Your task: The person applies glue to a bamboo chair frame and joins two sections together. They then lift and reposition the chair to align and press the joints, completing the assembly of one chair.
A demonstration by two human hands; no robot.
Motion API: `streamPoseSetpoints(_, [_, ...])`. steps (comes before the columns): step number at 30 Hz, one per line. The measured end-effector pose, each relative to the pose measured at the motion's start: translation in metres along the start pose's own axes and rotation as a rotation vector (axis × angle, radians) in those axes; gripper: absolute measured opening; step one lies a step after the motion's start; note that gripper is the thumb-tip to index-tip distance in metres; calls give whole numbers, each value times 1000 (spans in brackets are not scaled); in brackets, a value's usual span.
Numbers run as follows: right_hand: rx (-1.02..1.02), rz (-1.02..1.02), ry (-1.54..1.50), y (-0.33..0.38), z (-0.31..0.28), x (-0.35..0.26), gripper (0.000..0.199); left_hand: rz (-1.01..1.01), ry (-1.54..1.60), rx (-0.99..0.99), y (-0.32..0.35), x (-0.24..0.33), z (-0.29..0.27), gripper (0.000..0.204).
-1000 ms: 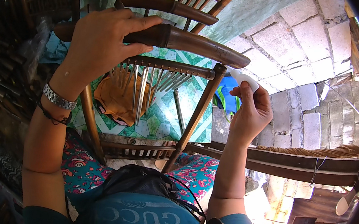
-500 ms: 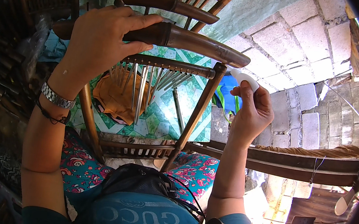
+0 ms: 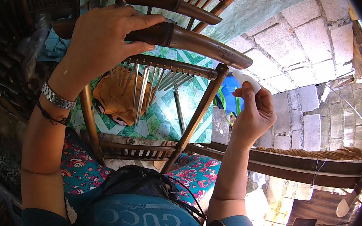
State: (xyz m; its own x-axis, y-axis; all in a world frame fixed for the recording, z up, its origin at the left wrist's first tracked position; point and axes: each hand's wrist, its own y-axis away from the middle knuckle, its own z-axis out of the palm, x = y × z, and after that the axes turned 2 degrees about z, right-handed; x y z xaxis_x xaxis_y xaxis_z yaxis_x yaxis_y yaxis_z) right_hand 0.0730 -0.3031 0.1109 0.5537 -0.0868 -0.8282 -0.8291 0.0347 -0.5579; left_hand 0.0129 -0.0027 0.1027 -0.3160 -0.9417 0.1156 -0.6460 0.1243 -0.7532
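My left hand [image 3: 102, 43] is wrapped around a thick dark bamboo piece [image 3: 198, 43], thumb below and fingers over it. This piece lies across the top of a bamboo frame [image 3: 198, 110], its right end just above the frame's right post. Thin metal tubes [image 3: 141, 97] hang from the frame's crossbar, fanned out in a row. Between thumb and fingers, my right hand [image 3: 255, 115] pinches a small white bottle with a pointed nozzle [image 3: 249, 80]. The nozzle points up-left toward the bamboo piece's right end and the post top; whether it touches cannot be made out.
Behind the frame, a green patterned tabletop [image 3: 161, 131] carries a brown-orange cloth [image 3: 118, 94] and a loose metal strip [image 3: 179, 110]. Another slatted bamboo frame [image 3: 173, 4] stands beyond. Bamboo pieces [image 3: 5, 70] are piled at left. A dark wooden rail [image 3: 300, 164] crosses at right, before a block wall [image 3: 307, 27].
Almost nothing differs. Both hands keep their places, the left on the bamboo piece and the right with the white bottle; the view has shifted very slightly.
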Motion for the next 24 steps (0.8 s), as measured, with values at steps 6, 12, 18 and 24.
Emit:
streamPoseSetpoints(6, [8, -18, 11, 0, 0, 1, 11, 8, -2, 18, 1, -1, 1, 53])
streamPoseSetpoints(12, [2, -29, 47, 0, 0, 1, 11, -6, 13, 4, 1, -1, 2, 52])
streamPoseSetpoints(18, [-13, -19, 41, 0, 0, 0, 9, 9, 6, 8, 1, -2, 2, 52])
streamPoseSetpoints(24, [-17, -28, 31, -1, 0, 2, 8, 10, -2, 15, 2, -1, 2, 52])
